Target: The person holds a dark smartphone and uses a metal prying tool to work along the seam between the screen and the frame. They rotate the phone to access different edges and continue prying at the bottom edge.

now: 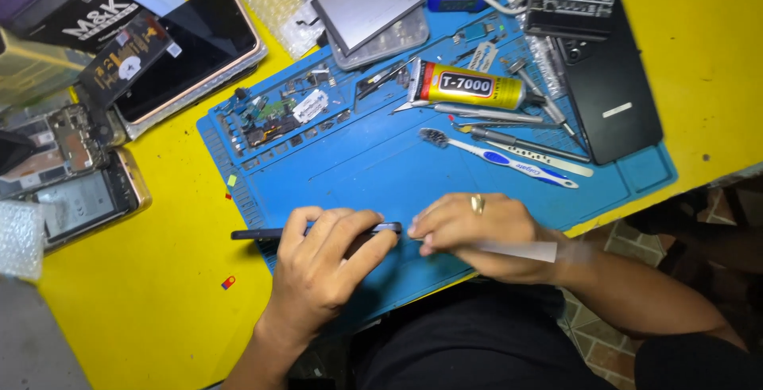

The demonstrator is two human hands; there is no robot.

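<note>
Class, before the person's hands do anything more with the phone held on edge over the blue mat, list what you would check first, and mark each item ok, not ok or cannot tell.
1. Left hand grips the dark phone, held on edge: ok.
2. Right hand at the phone's right end: ok.
3. Thin pale strip or tool at the right hand, blurred; what it is: cannot tell.
4. Blue mat bare under the phone: ok.
5. Glue tube capped: cannot tell.
6. Toothbrush and metal tools lie apart from the hands: ok.
</note>
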